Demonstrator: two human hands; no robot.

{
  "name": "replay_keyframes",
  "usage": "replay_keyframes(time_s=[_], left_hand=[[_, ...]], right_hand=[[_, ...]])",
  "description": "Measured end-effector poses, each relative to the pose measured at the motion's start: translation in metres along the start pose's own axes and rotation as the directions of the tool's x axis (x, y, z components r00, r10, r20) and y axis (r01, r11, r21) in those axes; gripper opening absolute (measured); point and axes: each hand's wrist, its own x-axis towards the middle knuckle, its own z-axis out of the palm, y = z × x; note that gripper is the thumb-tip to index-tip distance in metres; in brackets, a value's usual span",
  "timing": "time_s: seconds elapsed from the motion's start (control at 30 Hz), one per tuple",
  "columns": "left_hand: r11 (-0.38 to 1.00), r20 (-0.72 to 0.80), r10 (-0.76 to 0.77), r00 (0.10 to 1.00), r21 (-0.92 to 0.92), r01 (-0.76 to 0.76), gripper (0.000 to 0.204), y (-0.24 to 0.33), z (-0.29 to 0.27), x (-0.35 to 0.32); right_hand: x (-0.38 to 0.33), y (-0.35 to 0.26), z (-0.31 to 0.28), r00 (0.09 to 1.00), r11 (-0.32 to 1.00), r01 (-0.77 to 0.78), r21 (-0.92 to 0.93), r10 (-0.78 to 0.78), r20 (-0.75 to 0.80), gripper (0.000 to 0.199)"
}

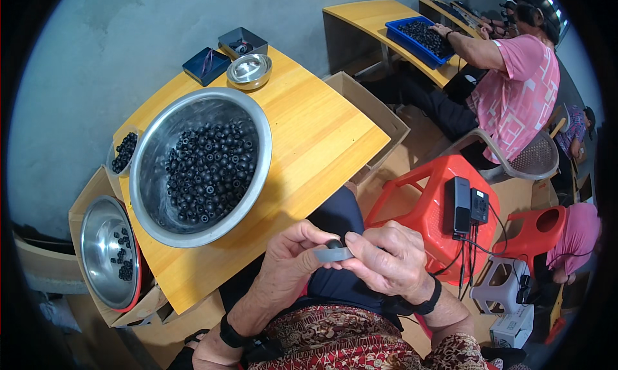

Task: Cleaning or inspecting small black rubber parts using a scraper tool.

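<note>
Above my lap, my left hand (288, 262) and my right hand (391, 259) meet with fingers pinched. Between their fingertips is a small black round part (334, 244), sitting against a flat grey strip (333, 255). Fingers of both hands press on the strip's ends, and my right thumb lies close beside the black part. What the strip is made of I cannot tell. Left of my hands, a large metal bowl (147, 177) on the wooden table (322, 129) holds many similar black round parts (212, 170) with holes in them.
A smaller metal bowl (93, 254) with a few black parts stands lower left in a cardboard box. Small dark trays (207, 66) and a lidded metal bowl (250, 71) sit at the table's far end. On my right, a red stool (418, 209) carries black devices with cables. A co-worker (515, 93) sits beyond.
</note>
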Motion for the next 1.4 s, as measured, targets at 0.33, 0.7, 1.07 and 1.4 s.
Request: replay_keyframes(time_s=[0.33,0.7,1.07,1.4], left_hand=[[0.996,-0.09,-0.072,0.993,-0.058,0.067,0.02,0.003,0.001,-0.002],[0.989,-0.058,-0.091,0.994,-0.123,0.083,0.023,0.004,0.002,-0.002],[0.991,-0.038,-0.092,0.995,-0.1,0.087,0.024,0.002,-0.002,-0.003],[0.998,-0.046,-0.036,0.998,0.041,0.038,0.022,0.001,-0.002,-0.001]], right_hand=[[-0.003,0.012,-0.003,0.99,0.997,-0.063,0.04,0.068,-0.126,0.033],[-0.003,0.002,0.002,0.999,1.0,0.002,0.014,-0.001,-0.032,0.035],[-0.004,0.004,0.003,1.0,1.0,0.007,-0.002,-0.007,-0.023,0.037],[-0.003,0.001,0.004,1.0,1.0,-0.01,0.001,0.01,-0.017,0.037]])
